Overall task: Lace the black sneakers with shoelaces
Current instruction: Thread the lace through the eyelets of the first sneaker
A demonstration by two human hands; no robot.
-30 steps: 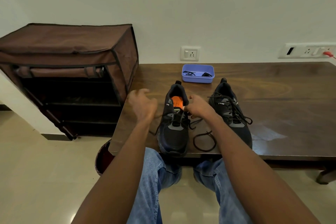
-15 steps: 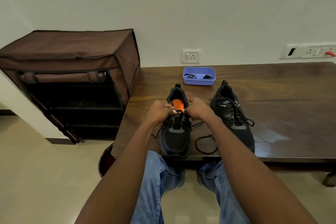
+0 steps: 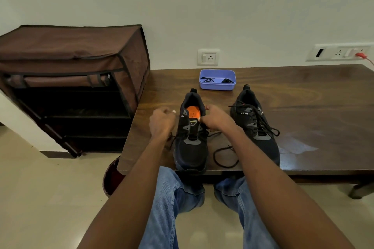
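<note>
On the dark wooden table (image 3: pixel 303 127), the left hand (image 3: pixel 162 122) is curled beside the near sneaker (image 3: pixel 191 137), pinching the shoelace (image 3: pixel 224 156). That sneaker lies lengthwise, toe toward the person, heel toward the wall. The right hand (image 3: pixel 217 117) pinches the lace at its eyelets; the loose end loops on the table. The laced sneaker (image 3: pixel 256 125) lies parallel, right.

A dark wooden bench (image 3: pixel 303 107) stands against the wall. On it lie two black sneakers, the left sneaker (image 3: pixel 191 145) near the front edge, the right sneaker (image 3: pixel 256 127) beside it, a loose shoelace (image 3: pixel 224 157) looped between them, and a purple tray (image 3: pixel 217 86) at the back
</note>
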